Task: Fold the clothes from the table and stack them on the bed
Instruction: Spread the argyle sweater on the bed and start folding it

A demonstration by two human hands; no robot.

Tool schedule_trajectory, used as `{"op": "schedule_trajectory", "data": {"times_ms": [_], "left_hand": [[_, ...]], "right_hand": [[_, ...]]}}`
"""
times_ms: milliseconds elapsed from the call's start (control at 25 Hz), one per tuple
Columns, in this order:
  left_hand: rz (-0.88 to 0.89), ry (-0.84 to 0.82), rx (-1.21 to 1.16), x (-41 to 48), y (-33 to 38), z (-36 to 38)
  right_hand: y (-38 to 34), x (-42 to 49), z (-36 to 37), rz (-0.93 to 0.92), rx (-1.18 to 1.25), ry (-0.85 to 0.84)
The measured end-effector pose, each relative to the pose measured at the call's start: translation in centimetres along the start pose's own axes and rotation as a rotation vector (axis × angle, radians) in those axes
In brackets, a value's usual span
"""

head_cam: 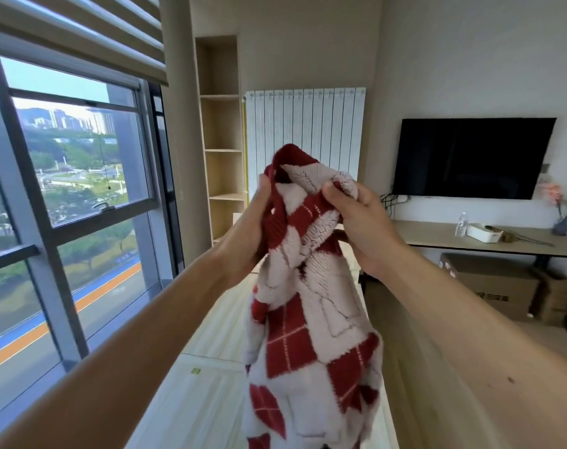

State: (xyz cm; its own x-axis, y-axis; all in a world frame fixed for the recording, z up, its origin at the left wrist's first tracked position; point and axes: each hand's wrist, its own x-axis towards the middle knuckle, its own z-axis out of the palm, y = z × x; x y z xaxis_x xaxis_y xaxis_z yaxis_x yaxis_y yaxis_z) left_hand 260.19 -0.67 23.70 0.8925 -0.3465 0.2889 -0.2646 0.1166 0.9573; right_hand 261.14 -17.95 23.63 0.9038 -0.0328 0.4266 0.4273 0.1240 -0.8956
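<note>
Open air is left around the raised garment [311, 319], bounded by the window [81, 157] and the desk [431, 234].

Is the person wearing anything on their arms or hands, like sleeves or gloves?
No. The left forearm and right forearm are bare as far as the picture shows. The left hand and right hand have no gloves, and neither wrist has a watch. One small dark speck sits on the right forearm.

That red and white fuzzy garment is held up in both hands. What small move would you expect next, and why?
Probably drawing the hands apart to spread it out. The left hand and right hand both grip the garment close together at its top, so it hangs bunched and twisted, too crumpled to fold as it is.
</note>
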Motion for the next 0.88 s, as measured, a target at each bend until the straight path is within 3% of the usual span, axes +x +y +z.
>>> {"op": "schedule_trajectory", "data": {"times_ms": [80, 120, 200, 320, 440, 560, 680, 760, 880], "left_hand": [[0.035, -0.049, 0.164, -0.9, 0.2, 1.9], [0.112, -0.056, 0.374, -1.0, -0.5, 2.3], [0.277, 0.075, 0.742, -0.7, -2.6, 1.6], [0.192, 0.406, 0.660, 1.4, -3.5, -2.6], [0.175, 0.458, 0.604, 3.0, -2.7, -5.4], [0.320, 0.395, 0.664, 3.9, -1.1, -5.4], [0.315, 0.379, 0.739, 4.5, 1.1, -3.5], [0.210, 0.255, 0.720, 4.1, 2.1, -2.8], [-0.051, -0.529, 0.463, 2.4, 4.2, -2.8]], "right_hand": [[0.0, 0.0, -0.2, -0.010, 0.014, 0.037], [0.1, 0.0, -0.4, 0.000, 0.019, 0.048], [0.1, 0.0, -1.1, 0.020, 0.013, 0.070], [-0.9, 0.8, -3.7, 0.013, 0.014, 0.249], [-2.3, 2.1, -7.0, 0.033, -0.092, 0.374], [-1.8, 3.0, -8.4, 0.010, -0.363, 0.259], [-0.5, 3.0, -8.8, -0.066, -0.730, 0.063], [0.9, 3.0, -9.0, -0.092, -0.798, 0.033], [2.2, 3.3, -8.4, -0.080, -0.587, 0.100]]}}
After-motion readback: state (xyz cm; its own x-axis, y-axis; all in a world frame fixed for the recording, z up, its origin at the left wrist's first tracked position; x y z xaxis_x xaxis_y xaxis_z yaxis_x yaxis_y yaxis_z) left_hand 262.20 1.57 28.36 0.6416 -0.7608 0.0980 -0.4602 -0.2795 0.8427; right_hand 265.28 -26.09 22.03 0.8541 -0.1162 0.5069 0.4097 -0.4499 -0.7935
